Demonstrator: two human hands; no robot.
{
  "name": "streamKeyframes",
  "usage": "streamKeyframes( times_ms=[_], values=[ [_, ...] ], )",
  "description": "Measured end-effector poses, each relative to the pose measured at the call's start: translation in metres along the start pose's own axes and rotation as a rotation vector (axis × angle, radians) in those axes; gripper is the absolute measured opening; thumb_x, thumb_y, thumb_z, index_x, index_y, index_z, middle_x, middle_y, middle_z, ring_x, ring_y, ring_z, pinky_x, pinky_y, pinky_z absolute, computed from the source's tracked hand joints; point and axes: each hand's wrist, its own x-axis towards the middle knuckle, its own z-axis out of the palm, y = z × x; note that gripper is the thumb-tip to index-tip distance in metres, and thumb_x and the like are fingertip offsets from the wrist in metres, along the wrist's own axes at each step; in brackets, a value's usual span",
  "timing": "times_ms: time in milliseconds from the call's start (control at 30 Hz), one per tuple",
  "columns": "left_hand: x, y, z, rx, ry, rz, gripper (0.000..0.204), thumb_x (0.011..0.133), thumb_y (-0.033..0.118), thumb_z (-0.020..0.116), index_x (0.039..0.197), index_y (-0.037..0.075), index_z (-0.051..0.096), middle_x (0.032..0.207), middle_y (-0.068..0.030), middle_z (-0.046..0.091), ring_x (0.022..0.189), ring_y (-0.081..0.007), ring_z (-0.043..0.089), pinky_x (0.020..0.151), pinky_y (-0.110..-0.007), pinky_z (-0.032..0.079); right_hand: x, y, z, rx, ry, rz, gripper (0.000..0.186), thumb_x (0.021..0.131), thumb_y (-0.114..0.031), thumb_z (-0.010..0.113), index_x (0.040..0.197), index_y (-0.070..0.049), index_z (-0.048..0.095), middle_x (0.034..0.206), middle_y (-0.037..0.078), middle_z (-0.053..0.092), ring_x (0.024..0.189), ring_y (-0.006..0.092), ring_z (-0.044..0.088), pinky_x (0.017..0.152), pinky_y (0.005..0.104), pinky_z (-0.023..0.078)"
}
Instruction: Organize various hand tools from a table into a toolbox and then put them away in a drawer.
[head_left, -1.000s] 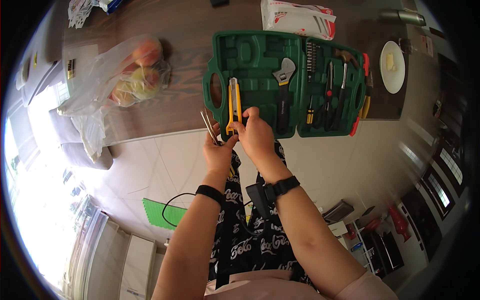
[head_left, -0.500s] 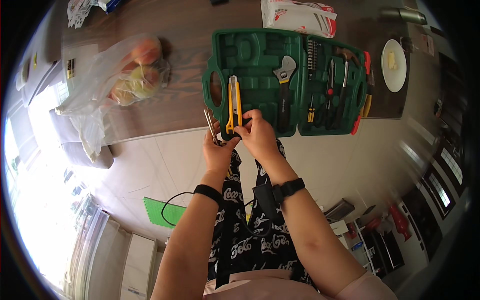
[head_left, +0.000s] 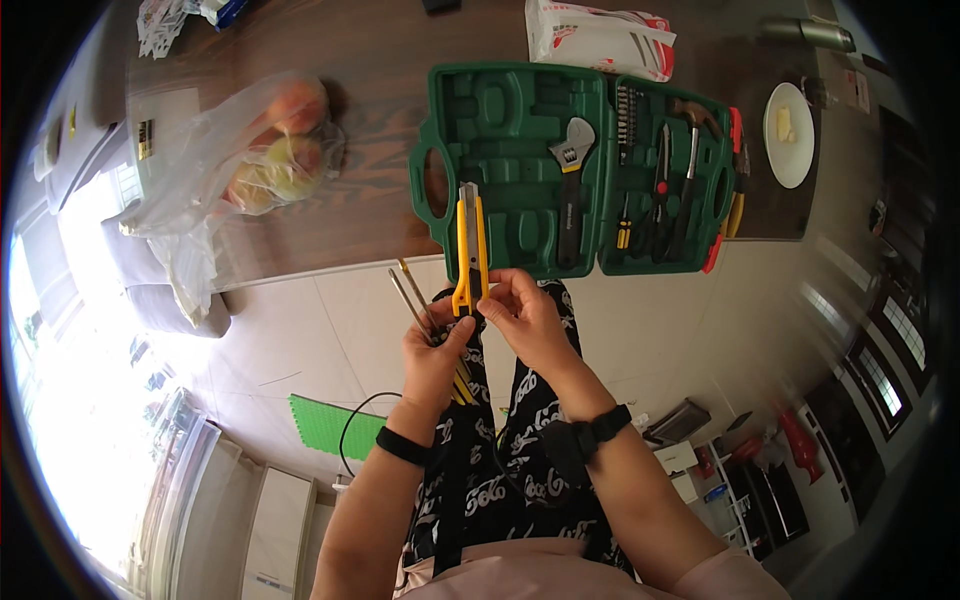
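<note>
A yellow and black utility knife (head_left: pixel 484 255) stands upright between my hands, its lower end pinched by the fingers of my right hand (head_left: pixel 532 320). My left hand (head_left: pixel 430 355) is closed round thin metal shafts, seemingly screwdrivers (head_left: pixel 407 298), with yellow and black handles showing below the palm; its thumb also touches the knife's base. Just beyond, a green tool case (head_left: pixel 515 150) lies open on the table. An adjustable wrench (head_left: pixel 569 205) rests in its left half. In the right half sit a hammer (head_left: pixel 690 150), pliers (head_left: pixel 660 190), a small screwdriver (head_left: pixel 624 232) and a row of bits (head_left: pixel 626 120).
On the dark wooden table (head_left: pixel 375 150), a clear plastic bag of fruit (head_left: pixel 290 160) lies left of the case. Behind the case is a white and red packet (head_left: pixel 600 40). A white plate (head_left: pixel 788 150) and a metal flask (head_left: pixel 822 34) are at the right.
Both hands have drawn back from the case toward my body, bringing the utility knife and the shafts along. The knife's lower end now hangs past the table edge.
</note>
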Motion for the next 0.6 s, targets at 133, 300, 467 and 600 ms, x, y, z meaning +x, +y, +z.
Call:
streamKeyframes(
  times_ms=[133,300,467,600],
  values=[
    [-0.005,0.002,0.004,-0.010,-0.044,-0.001,0.027,0.083,0.005,0.069,0.107,0.001,0.059,0.087,-0.0003,0.060,0.070,-0.0058,0.054,0.060,-0.019,0.045,0.010,-0.001,0.016,0.510,0.074,0.112,0.031,0.097,-0.029,0.050,0.104,0.000,0.052,0.079,0.005,0.062,0.072,0.0137,0.061,0.069,0.0260,0.049],
    [-0.011,-0.003,0.019,-0.088,0.013,0.035,0.023,0.083,0.003,0.068,0.103,0.001,0.057,0.079,0.0004,0.057,0.061,-0.0067,0.051,0.056,-0.019,0.044,0.014,-0.015,0.027,0.692,0.071,0.184,0.034,0.098,-0.034,0.046,0.110,-0.004,0.052,0.080,0.003,0.057,0.075,0.0129,0.058,0.074,0.0246,0.048],
    [-0.012,0.003,0.019,-0.142,0.012,0.023,0.020,0.084,0.002,0.066,0.102,0.001,0.057,0.080,-0.0001,0.058,0.061,-0.0074,0.052,0.057,-0.020,0.044,0.011,-0.011,0.025,0.732,0.014,0.117,0.029,0.098,-0.029,0.047,0.117,-0.006,0.047,0.087,0.003,0.056,0.081,0.0128,0.056,0.076,0.0264,0.048],
    [-0.013,0.002,0.018,-0.137,0.015,0.032,0.023,0.083,0.003,0.068,0.104,0.001,0.058,0.080,0.0010,0.057,0.065,-0.0061,0.051,0.059,-0.020,0.043,0.008,-0.013,0.022,0.835,-0.012,0.131,0.029,0.098,-0.026,0.048,0.120,-0.006,0.046,0.091,0.003,0.056,0.086,0.0141,0.055,0.081,0.0283,0.047]
  ],
)
